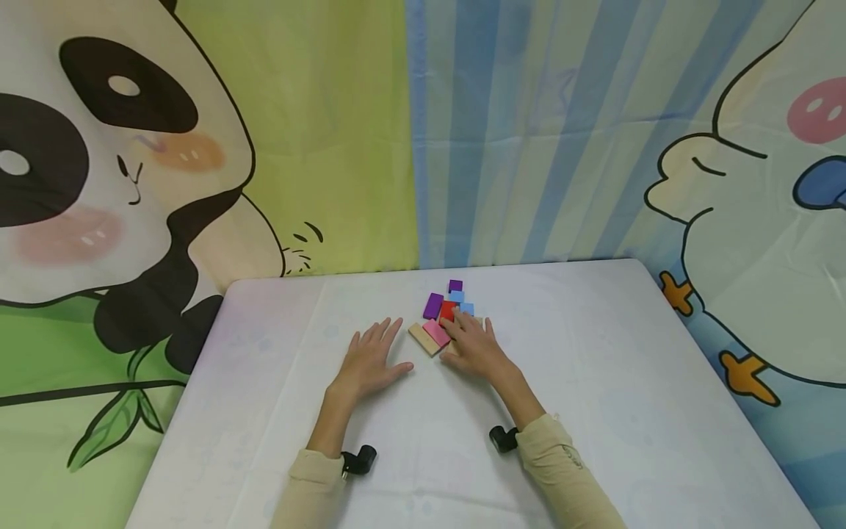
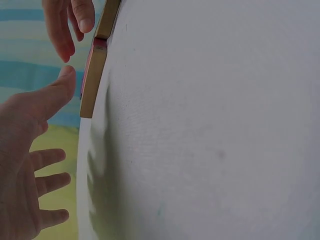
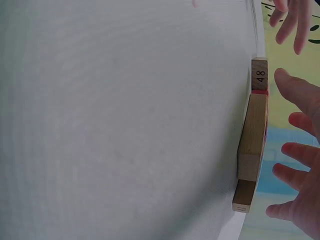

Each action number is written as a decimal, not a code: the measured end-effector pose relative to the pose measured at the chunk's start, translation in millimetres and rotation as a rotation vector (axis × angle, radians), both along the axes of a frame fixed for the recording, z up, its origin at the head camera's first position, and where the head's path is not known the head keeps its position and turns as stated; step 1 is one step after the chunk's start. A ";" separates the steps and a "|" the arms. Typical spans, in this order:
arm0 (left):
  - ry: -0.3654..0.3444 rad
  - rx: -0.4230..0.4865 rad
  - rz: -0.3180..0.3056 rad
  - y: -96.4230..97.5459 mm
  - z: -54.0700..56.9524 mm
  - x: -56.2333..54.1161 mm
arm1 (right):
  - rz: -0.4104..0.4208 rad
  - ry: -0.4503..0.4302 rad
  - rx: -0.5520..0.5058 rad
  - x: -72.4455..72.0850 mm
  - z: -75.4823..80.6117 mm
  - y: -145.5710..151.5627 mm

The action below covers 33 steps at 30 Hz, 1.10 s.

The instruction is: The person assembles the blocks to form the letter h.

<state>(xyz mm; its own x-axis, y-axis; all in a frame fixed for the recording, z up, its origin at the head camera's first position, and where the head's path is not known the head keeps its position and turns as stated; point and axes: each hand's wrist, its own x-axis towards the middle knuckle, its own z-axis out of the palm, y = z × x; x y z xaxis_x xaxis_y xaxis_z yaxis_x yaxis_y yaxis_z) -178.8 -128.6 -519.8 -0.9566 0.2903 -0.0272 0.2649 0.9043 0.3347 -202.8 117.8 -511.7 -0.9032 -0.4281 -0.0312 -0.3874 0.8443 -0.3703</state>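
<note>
Flat coloured wooden blocks lie together on the table. My left hand [image 1: 370, 364] is held to their left, fingers spread, holding nothing; a plain wooden block [image 1: 425, 340] is nearest to it. Over the cluster's right side, my right hand [image 1: 474, 345] has its fingers spread and partly covers the blocks. Beside its fingertips are a pink block [image 1: 435, 332], a red block [image 1: 447, 311] and a blue block [image 1: 467, 308]. Whether it touches them is unclear. In the right wrist view, a wooden block [image 3: 260, 74] carries the number 48, next to a longer plain block [image 3: 252, 132].
A purple block [image 1: 432, 306], a smaller purple block [image 1: 455, 285] and another blue block [image 1: 456, 296] form the far part of the cluster. The white-covered table [image 1: 277, 411] meets a cartoon-printed curtain [image 1: 330, 147] behind. Each wrist wears a small black camera [image 1: 359, 461].
</note>
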 end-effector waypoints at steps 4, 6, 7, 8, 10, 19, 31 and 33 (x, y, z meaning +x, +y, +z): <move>-0.002 0.004 0.006 -2.1 -1.1 1.3 | -0.001 -0.001 0.002 0.5 -1.1 -2.3; -0.003 0.002 0.009 -3.4 -1.2 1.9 | 0.005 -0.005 -0.002 0.4 -0.5 -3.6; -0.003 0.003 0.010 -4.1 -1.1 2.4 | 0.010 -0.009 -0.007 0.3 -0.1 -4.4; -0.002 0.003 0.011 -4.9 -0.9 3.0 | 0.016 -0.015 -0.016 0.1 0.5 -5.2; 0.002 0.003 0.011 -6.7 -0.7 4.3 | 0.032 -0.028 -0.025 -0.6 1.5 -7.2; -0.019 0.008 0.020 -18.7 -3.6 11.9 | 0.256 -0.040 0.056 -15.2 10.0 -19.0; -0.011 0.065 0.049 -48.1 -6.1 25.4 | 0.416 -0.111 0.284 -37.2 19.4 -26.4; -0.006 0.070 0.050 -52.0 -5.8 27.4 | 0.432 -0.119 0.307 -40.3 20.8 -28.1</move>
